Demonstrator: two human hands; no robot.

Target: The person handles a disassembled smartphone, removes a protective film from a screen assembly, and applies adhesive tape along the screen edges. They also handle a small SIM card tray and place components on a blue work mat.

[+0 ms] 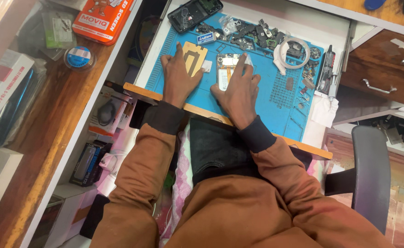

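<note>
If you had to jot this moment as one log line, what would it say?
left hand flat beside gold plate | right hand on opened phone | blue mat

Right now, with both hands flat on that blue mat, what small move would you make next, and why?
Probably lift the right hand a little off the opened phone. It covers the phone's lower part, with a small white piece at its fingertips, while the left hand rests by the gold plate on the blue mat.

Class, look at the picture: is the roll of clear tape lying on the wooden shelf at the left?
No, the roll of clear tape lies on the blue work mat, right of the right hand.
</note>
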